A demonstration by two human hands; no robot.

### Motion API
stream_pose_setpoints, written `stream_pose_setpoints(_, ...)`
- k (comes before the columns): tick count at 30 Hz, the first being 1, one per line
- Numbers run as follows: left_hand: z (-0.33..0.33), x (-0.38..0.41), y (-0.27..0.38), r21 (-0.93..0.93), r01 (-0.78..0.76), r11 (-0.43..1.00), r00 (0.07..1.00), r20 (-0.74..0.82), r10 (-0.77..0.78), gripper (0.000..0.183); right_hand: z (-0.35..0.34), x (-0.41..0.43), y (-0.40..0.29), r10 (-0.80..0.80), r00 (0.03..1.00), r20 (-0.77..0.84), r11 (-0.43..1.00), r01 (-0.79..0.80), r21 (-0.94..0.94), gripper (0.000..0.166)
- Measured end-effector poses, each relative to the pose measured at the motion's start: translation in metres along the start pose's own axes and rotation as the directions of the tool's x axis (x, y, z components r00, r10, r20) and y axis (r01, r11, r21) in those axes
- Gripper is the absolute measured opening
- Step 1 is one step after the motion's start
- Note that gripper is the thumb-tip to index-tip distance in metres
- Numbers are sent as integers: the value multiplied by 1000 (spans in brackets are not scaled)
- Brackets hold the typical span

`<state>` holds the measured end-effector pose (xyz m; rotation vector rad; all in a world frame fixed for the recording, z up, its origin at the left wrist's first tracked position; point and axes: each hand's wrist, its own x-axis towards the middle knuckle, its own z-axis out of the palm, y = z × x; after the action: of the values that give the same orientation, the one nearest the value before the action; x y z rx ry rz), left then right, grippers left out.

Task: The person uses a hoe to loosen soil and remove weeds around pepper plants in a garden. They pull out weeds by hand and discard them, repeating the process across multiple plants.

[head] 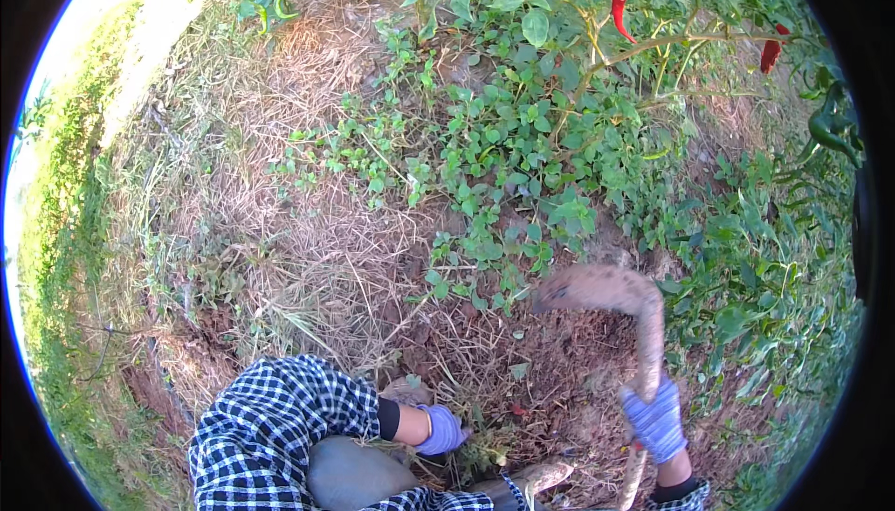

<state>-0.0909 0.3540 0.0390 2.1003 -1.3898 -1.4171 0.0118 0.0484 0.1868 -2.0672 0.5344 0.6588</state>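
Note:
My right hand point(656, 419), in a knitted purple glove, is closed around the pale handle of a short hand tool with a hooked head point(601, 287), a hoe or a sickle. Its head curves leftward above the brown soil point(573, 371), just below the low green weeds point(517, 224). My left hand point(443, 430), also gloved in purple, is low beside my grey-clad knee point(360, 472). Its fingertips touch a small clump of weeds point(482, 451). How its fingers are closed is hidden from this angle.
Pepper plants with red chillies point(619, 7) and green peppers point(832, 126) overhang the top and right. Dry straw point(328, 231) covers ground at the left and middle. A soil-coloured shoe point(549, 474) shows near the bottom, between my hands.

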Motion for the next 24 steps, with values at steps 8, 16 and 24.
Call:
stream_pose_setpoints(8,-248,-80,-84,-287,-403,869,611,-791,22,40,56,31,81,391,826,407,599,108,-793,61)
stream_pose_setpoints(16,-249,-28,-72,-774,-633,26,716,-598,-361,61,84,65,-68,-655,752,72,753,642,145,85)
stream_pose_setpoints(24,-235,-12,-88,-665,-455,-592,844,-534,-49,56,153,115,-70,-586,763,-273,687,646,331,17)
